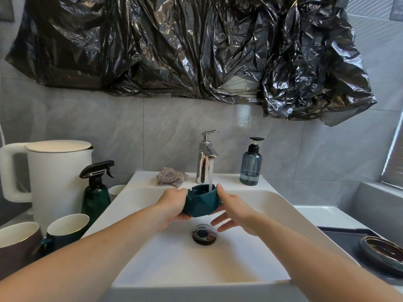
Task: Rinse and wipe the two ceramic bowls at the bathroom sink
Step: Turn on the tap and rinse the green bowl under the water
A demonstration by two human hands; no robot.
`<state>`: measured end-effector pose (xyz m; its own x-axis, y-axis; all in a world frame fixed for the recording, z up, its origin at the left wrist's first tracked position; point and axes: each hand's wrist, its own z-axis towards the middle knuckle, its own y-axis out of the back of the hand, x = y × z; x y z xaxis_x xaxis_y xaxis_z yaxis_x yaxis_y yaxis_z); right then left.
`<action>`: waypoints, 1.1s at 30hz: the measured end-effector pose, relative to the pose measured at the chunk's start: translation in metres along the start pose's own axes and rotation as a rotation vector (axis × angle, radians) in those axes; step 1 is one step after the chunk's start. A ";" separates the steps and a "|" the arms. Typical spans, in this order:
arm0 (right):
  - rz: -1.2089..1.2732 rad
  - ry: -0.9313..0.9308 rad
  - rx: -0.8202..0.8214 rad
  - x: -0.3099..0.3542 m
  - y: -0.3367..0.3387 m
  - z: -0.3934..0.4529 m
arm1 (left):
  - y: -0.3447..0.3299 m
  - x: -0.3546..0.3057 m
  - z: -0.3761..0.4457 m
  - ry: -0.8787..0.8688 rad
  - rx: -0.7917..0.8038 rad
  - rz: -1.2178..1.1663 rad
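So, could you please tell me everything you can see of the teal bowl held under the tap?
The teal bowl is small, glossy and ceramic-looking, with faceted sides and a notched rim. It is held roughly upright above the white sink, under the running faucet, whose stream falls inside it. The left hand grips its left side and underside; the right hand touches its right rim with loosely spread fingers.

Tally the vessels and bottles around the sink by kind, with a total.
Bowls: 2, teal bowl under the tap, dark bowl on the right
Mugs: 3
Bottles: 2, spray bottle, soap bottle
Kettle: 1
Total: 8
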<state>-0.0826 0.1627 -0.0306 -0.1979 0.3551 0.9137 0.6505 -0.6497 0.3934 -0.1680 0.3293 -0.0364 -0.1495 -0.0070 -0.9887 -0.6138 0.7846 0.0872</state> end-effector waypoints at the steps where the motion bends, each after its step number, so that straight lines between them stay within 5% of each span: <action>1: 0.006 0.005 0.014 0.000 0.000 0.000 | 0.001 0.000 0.000 -0.025 -0.002 0.040; 14: -0.058 0.017 -0.090 -0.006 0.004 0.007 | -0.001 0.000 -0.009 -0.199 0.118 0.118; 21: 0.123 -0.058 -0.192 -0.005 0.005 0.012 | -0.001 -0.004 -0.013 -0.302 0.334 0.180; 28: 0.229 -0.161 -0.179 -0.008 0.007 0.011 | 0.001 0.009 -0.010 -0.492 0.242 0.470; 33: 0.351 -0.189 -0.168 -0.008 0.006 0.013 | 0.000 0.002 -0.014 -0.523 0.178 0.459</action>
<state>-0.0675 0.1644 -0.0370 0.1616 0.1997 0.9664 0.5230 -0.8478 0.0878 -0.1788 0.3203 -0.0368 0.0564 0.6107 -0.7898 -0.4357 0.7268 0.5309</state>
